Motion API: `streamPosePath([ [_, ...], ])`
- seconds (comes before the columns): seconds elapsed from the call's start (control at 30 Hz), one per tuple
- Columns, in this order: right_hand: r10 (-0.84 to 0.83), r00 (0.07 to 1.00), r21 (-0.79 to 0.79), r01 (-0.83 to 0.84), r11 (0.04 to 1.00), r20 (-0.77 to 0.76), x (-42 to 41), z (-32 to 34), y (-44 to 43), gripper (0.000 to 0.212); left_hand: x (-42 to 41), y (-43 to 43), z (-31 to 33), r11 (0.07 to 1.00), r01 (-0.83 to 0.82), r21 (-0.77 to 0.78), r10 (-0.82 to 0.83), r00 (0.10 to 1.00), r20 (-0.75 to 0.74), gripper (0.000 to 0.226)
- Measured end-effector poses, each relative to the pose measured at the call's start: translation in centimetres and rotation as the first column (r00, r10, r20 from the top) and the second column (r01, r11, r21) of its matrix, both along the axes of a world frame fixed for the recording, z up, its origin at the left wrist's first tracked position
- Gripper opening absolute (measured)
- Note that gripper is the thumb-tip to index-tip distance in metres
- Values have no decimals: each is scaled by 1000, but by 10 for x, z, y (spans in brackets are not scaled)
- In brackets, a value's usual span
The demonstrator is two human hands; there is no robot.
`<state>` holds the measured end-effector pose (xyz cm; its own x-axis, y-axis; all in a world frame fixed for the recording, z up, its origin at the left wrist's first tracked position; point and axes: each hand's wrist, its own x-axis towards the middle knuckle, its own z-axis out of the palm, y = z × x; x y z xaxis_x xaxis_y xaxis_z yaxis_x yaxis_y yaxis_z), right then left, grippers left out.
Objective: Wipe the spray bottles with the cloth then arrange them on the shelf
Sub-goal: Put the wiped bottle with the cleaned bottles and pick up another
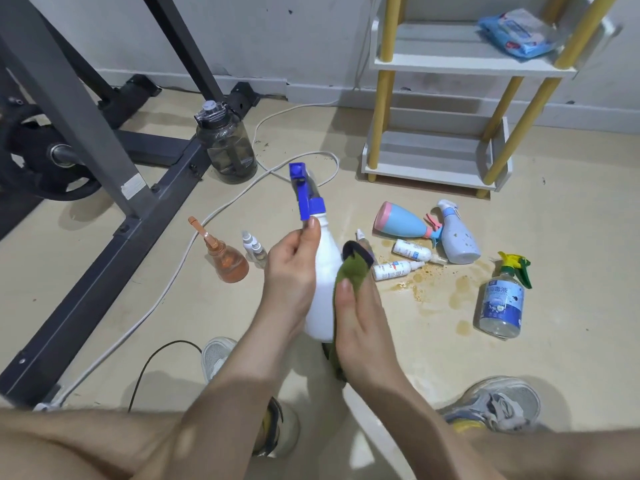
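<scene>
My left hand (292,271) grips a white spray bottle (323,271) with a blue trigger head, held up over the floor. My right hand (360,317) presses a green cloth (351,275) against the bottle's right side, fingers curled round the cloth. On the floor lie a blue and pink bottle (401,221) on its side, a pale blue spray bottle (459,237), a clear bottle with a green and yellow trigger (502,299), two small white bottles (410,251), two tiny bottles (254,247) and an orange bottle (228,259). The white and yellow shelf (440,164) stands behind them.
Brown liquid stains (429,289) spot the floor near the bottles. A dark water jug (227,143) and a grey exercise frame (104,188) stand at the left. A white cable (194,244) runs across the floor. A blue wipes pack (516,32) lies on the upper shelf.
</scene>
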<state>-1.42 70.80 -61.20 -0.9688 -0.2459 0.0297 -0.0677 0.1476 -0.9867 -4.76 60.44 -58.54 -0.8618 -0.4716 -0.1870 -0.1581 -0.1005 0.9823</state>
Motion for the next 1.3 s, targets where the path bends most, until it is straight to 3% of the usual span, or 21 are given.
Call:
streamPosePath([
  [0.07, -50, 940, -9, 56, 998, 338, -13, 15, 3, 32, 2, -1, 7, 997, 32, 67, -30, 999, -25, 62],
  [0.13, -32, 736, -107, 140, 984, 676, -36, 32, 12, 38, 2, 3, 11, 980, 71, 184, -66, 997, -38, 43],
  [0.2, 16, 650, -209, 221, 953, 760, -42, 40, 17, 43, 0, 6, 16, 973, 92, 211, -80, 995, -62, 37],
  [0.23, 14, 667, -233, 240, 942, 745, -39, 42, 15, 42, -3, 5, 17, 988, 65, 142, -54, 995, -81, 36],
  [0.3, -54, 703, -238, 311, 920, 709, -28, 39, 9, 42, -13, -3, 12, 989, -28, -144, 15, 996, -90, 35],
  [0.37, -175, 762, -205, 375, 904, 623, -28, 38, 5, 40, -14, -9, 7, 896, -75, -438, 69, 997, -29, 41],
  [0.43, -294, 789, -140, 429, 893, 540, -39, 36, 3, 36, -2, -1, 7, 841, 27, -540, -23, 1000, 15, 41],
  [0.5, -274, 772, -174, 442, 880, 573, -45, 37, 0, 37, 8, 15, 5, 865, 185, -466, -153, 983, 105, 46],
  [0.57, -226, 819, -208, 383, 900, 528, -34, 35, -2, 35, 7, 22, 4, 924, 205, -322, -164, 975, 149, 54],
  [0.63, -199, 942, -151, 246, 957, 271, -16, 33, -8, 32, -5, 16, 12, 987, 147, -60, -135, 975, 175, 45],
  [0.7, -116, 993, -49, 118, 992, 38, -10, 28, -11, 48, -5, 8, 14, 985, 121, 122, -144, 967, 209, 35],
  [0.77, -140, 988, -5, 140, 990, 68, -32, 24, -7, 45, 6, 10, 13, 984, 151, 99, -169, 965, 202, 24],
  [0.87, -138, 870, -12, 163, 987, 473, -72, 28, 6, 41, 23, 17, 8, 976, 170, 135, -198, 954, 226, 20],
  [0.9, -129, 856, 2, 148, 989, 500, -72, 29, 9, 41, 25, 20, 10, 975, 157, 156, -190, 956, 226, 20],
  [0.93, -129, 890, 16, 135, 991, 437, -65, 30, 9, 41, 23, 21, 10, 979, 129, 156, -162, 962, 218, 21],
  [1.0, -132, 982, 37, 128, 991, 137, -36, 27, 2, 45, 18, 24, 9, 994, 76, 81, -90, 978, 189, 21],
  [1.07, -97, 990, 58, 103, 993, -98, -13, 23, -5, 54, 15, 25, 7, 998, 65, -2, -64, 986, 151, 17],
  [1.1, -116, 986, 69, 125, 990, -122, -13, 23, -7, 56, 15, 25, 6, 996, 80, -35, -74, 986, 150, 16],
  [1.2, -244, 959, 9, 245, 969, 143, -47, 24, -7, 66, 19, 24, 7, 971, 177, -161, -141, 968, 210, 27],
  [1.3, -316, 880, 53, 319, 946, 354, -87, 32, -2, 86, 22, 27, 10, 947, 230, -223, -166, 948, 272, 28],
])
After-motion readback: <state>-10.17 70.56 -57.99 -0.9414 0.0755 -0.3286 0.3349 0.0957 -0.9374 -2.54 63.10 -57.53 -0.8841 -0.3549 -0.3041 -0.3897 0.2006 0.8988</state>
